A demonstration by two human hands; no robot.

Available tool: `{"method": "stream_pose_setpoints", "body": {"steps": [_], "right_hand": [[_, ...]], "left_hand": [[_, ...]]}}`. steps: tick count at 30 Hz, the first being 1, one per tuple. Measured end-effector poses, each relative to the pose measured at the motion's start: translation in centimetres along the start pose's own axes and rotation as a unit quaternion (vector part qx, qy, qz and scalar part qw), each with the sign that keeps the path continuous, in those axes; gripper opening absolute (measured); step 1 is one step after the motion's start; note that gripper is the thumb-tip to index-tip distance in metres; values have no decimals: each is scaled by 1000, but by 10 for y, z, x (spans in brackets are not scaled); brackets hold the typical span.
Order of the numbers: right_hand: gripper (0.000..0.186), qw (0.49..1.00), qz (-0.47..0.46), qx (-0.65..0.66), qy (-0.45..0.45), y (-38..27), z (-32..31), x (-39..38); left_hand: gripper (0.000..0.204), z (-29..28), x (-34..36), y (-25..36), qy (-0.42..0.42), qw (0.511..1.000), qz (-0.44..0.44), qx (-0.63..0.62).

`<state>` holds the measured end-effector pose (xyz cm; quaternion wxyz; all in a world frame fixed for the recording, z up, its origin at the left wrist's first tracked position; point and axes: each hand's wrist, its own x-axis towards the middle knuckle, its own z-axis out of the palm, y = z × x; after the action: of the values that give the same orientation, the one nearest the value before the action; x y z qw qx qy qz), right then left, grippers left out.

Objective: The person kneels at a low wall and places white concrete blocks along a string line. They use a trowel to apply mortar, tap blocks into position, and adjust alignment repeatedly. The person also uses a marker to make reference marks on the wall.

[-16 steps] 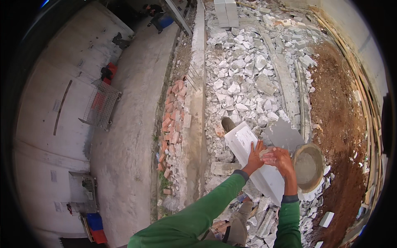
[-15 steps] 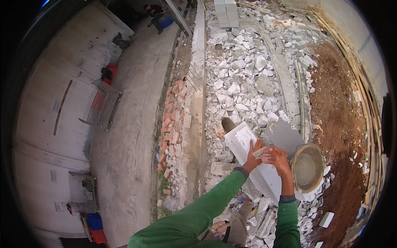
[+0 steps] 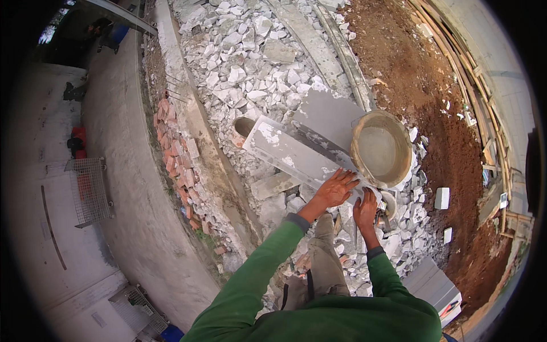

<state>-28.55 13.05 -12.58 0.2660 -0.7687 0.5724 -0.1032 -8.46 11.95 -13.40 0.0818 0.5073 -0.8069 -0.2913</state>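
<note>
A long white-and-grey board (image 3: pixel 285 147) with patchy flaking lies slantwise before me. Flat on its near end rests my left hand (image 3: pixel 338 187), fingers spread and holding nothing. Close by on the right, my right hand (image 3: pixel 365 211) touches the same end with its fingers stretched out. Just beyond its fingers stands a small round container (image 3: pixel 389 204), partly hidden. A wide basin (image 3: pixel 382 149) of grey, wet-looking mix sits against the right side of the board. Behind the board lies a flat grey panel (image 3: pixel 329 115).
Broken white rubble (image 3: pixel 245 74) surrounds the board. A concrete ledge (image 3: pixel 208 154) and loose red bricks (image 3: pixel 179 165) run along the left. Brown soil (image 3: pixel 404 74) lies right. Grey boards (image 3: pixel 433 285) are stacked at lower right. A wire cart (image 3: pixel 90 191) stands far left.
The view has turned, and the scene has shifted left and up. Both hands have moved to the board's near end. A pale flat piece in my right hand earlier no longer shows there.
</note>
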Motion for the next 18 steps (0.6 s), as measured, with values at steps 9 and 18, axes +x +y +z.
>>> {"method": "stream_pose_setpoints", "body": {"steps": [9,18], "right_hand": [[133,981,-87,-132,-115,-4,14,35],[151,952,-1,-201,-232,-72,37,91]], "left_hand": [[136,-122,-59,-124,-148,946,-166,237],[122,-120,-60,-167,-157,915,-156,338]]}}
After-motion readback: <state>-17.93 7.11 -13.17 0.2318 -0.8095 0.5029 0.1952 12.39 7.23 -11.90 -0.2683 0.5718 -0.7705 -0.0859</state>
